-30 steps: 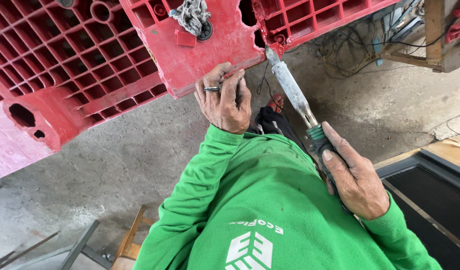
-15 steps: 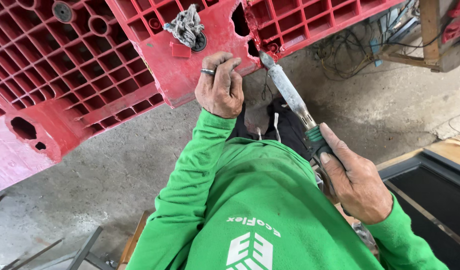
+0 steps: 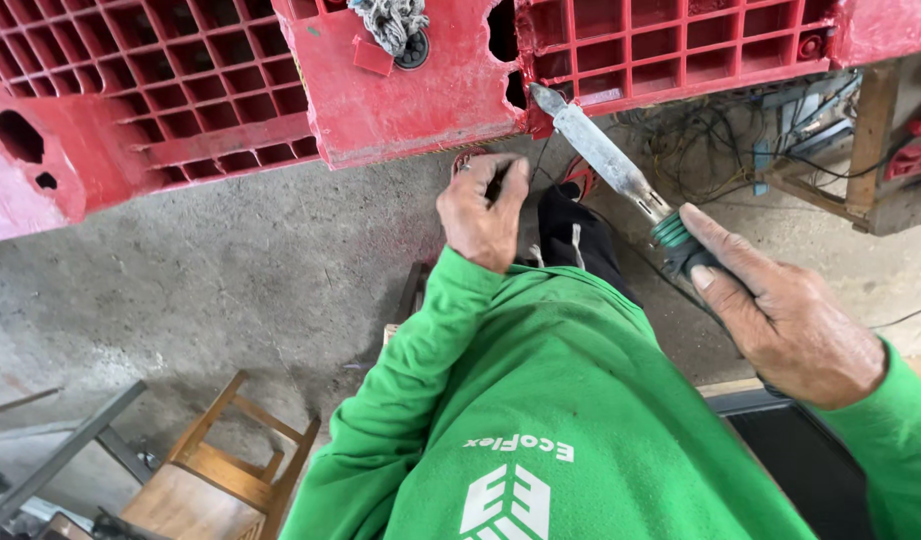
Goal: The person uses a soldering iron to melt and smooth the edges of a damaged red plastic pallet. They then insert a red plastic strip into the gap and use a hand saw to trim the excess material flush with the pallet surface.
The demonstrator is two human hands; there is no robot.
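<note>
The red plastic pallet [image 3: 380, 90] fills the top of my view, its grid of ribs facing me and its broken lower edge hanging over the grey concrete floor [image 3: 210, 300]. Half a second ago that edge sat lower and my left hand [image 3: 483, 212] was pressed up against it; now the hand is below the edge, apart from the plastic, and curled shut, its fingers [image 3: 508, 178] pinching a thin dark rod I can barely make out. My green sleeve runs down from it.

My right hand [image 3: 785, 320] keeps its grip on the welding tool [image 3: 620, 170], fingers wrapped closed around the dark handle, the forefinger laid along it beside the green collar. The tool's long axis runs on a slant from my hand at lower right up to upper left. Its flat metal nozzle points up and left and ends at the pallet's lower edge, just beside a ragged hole in the plastic. Earlier it stood steeper; now it lies lower across the view.

A wooden stool [image 3: 230, 465] stands on the floor at lower left. A knot of grey rope [image 3: 390, 20] hangs from the pallet near the top.
</note>
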